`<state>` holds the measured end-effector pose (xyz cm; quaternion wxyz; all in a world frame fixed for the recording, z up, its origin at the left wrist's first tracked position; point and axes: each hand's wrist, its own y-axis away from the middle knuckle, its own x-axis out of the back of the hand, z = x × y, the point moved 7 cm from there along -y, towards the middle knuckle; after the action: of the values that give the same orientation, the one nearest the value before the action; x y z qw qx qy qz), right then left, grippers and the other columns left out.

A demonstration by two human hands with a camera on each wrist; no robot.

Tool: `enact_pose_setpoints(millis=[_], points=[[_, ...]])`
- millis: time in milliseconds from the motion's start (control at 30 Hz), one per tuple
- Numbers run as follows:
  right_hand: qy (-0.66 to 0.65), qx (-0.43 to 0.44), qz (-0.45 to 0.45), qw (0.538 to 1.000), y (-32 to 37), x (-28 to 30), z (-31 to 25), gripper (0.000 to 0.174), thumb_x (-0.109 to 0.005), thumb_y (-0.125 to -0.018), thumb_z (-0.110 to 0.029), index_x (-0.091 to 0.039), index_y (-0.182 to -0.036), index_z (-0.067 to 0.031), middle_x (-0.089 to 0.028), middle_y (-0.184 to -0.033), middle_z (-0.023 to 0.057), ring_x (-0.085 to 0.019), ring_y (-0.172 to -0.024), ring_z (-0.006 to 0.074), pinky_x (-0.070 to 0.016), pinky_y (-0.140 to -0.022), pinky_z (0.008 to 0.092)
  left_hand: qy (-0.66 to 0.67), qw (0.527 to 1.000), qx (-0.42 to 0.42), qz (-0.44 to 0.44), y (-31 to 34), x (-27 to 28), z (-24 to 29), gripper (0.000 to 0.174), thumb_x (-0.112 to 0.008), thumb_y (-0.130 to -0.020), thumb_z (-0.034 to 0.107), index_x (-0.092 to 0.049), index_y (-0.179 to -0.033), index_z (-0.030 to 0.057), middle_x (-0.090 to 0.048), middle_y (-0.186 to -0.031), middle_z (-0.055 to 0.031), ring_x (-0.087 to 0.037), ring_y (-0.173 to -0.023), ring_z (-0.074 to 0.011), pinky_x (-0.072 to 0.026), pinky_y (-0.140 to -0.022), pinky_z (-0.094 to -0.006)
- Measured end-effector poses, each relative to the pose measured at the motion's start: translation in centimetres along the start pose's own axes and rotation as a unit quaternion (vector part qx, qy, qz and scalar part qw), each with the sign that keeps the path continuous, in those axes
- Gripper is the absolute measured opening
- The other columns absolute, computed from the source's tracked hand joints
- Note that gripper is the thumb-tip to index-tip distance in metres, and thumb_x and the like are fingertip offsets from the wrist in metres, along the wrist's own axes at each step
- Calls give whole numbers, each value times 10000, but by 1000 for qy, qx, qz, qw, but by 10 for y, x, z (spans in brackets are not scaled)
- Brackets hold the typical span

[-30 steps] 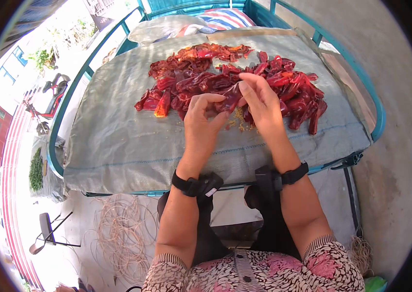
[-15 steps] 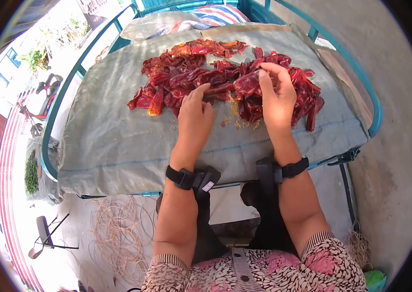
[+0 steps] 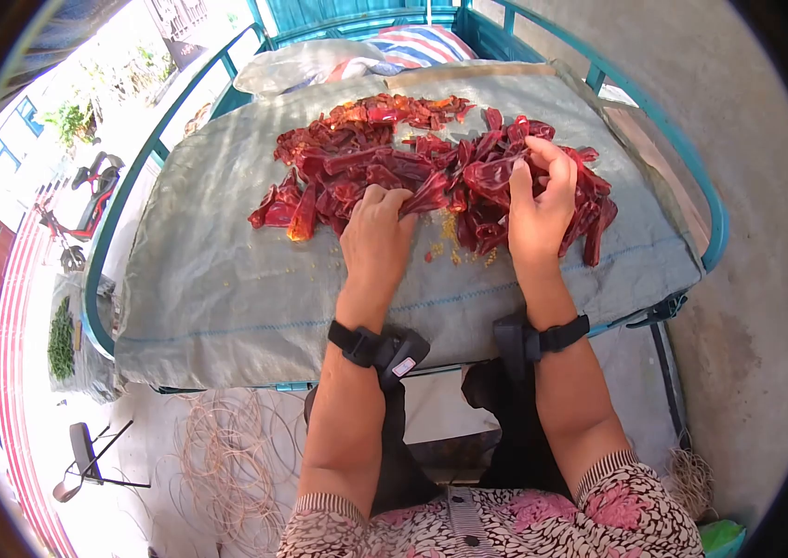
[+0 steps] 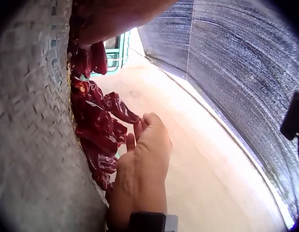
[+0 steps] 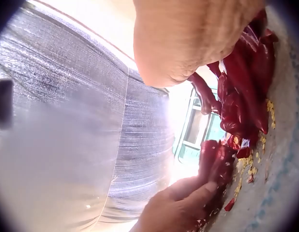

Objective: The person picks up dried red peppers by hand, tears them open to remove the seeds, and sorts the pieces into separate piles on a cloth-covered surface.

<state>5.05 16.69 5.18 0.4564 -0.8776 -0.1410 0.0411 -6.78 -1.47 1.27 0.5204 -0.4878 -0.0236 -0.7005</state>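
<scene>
Dried red chili peppers (image 3: 357, 167) lie heaped on a grey woven sheet (image 3: 217, 279). At the near side of the heap my left hand (image 3: 377, 242) grips a dark red chili pepper (image 5: 217, 162), thumb and fingers on it in the right wrist view. To its right, over the right part of the heap, my right hand (image 3: 542, 219) pinches the end of another chili pepper (image 4: 121, 108) between thumb and fingertips. Yellow seeds (image 3: 452, 232) are scattered on the sheet between the two hands.
Teal metal rails (image 3: 691, 158) of a cart bed run along both sides of the sheet. Flatter red pieces (image 3: 394, 110) lie at the far edge of the heap. Beyond sit a pale sack (image 3: 305, 67) and a striped bag (image 3: 426, 42). Tangled cord (image 3: 236, 465) lies on the ground.
The hands were together at one pepper, then parted. The right hand moved right with a pepper, now lower over the heap. The left hand reached into the heap and took hold of a pepper.
</scene>
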Motion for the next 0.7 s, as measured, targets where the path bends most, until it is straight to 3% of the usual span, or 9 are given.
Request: enact_pose_setpoints(millis=[67,167,233,300,400,500,633,700], points=[[-35,40,-27,998,1,-2,-15,244,-640,-880,-36,-656,-1123,-39,-646,-1076,137,-618,-936,277,-496,-867,374,64,998,7,16,2,6,5,260,-708,-863,157,-702,-1111,79,-634,-989,-108,-650,-911,-318,-496,-795,-428],[65,147,-111,981,3,-18,-36,330,-707,-845,-117,-658,-1169,-76,-670,-1094,117,-631,-966,318,-482,-866,440,113,993,-12,32,9,9,8,203,-691,-881,127,-690,-1080,83,-623,-946,-109,-648,-864,-327,-507,-742,-433],[49,109,-204,972,12,-33,-36,383,-727,-838,-152,-651,-1210,-104,-681,-1093,101,-633,-982,314,-463,-837,438,138,990,-8,39,11,10,9,189,-681,-888,123,-691,-1073,86,-623,-943,-108,-642,-858,-331,-509,-743,-434],[53,154,-202,966,20,-38,-42,335,-719,-848,-143,-665,-1177,-105,-684,-1037,82,-640,-940,288,-460,-832,429,125,990,-31,53,14,13,10,185,-672,-895,123,-690,-1075,88,-625,-941,-108,-636,-857,-335,-510,-746,-436],[-22,72,-259,963,23,-45,-24,235,-711,-857,-130,-694,-1090,-101,-690,-961,68,-652,-888,271,-454,-842,412,76,992,-76,70,19,12,9,199,-664,-901,135,-684,-1094,89,-633,-944,-109,-629,-872,-340,-514,-757,-443],[-3,6,-262,965,20,-43,-14,144,-711,-858,-119,-708,-999,-91,-693,-898,61,-661,-842,263,-456,-827,391,101,992,-54,50,23,4,2,229,-672,-899,159,-675,-1116,87,-643,-953,-109,-624,-899,-342,-517,-770,-448],[-19,-38,-191,981,14,-34,-13,129,-693,-851,-93,-702,-980,-77,-689,-892,95,-666,-849,278,-476,-855,422,111,993,-32,11,29,-5,-1,257,-696,-895,210,-682,-1114,77,-662,-946,-108,-626,-897,-328,-522,-771,-431],[52,7,-160,986,11,-28,-16,163,-670,-852,-74,-696,-1013,-82,-685,-991,109,-643,-984,299,-453,-931,448,137,990,-17,-18,29,-5,0,253,-700,-907,220,-696,-1112,73,-677,-934,-104,-635,-875,-308,-518,-771,-397]])
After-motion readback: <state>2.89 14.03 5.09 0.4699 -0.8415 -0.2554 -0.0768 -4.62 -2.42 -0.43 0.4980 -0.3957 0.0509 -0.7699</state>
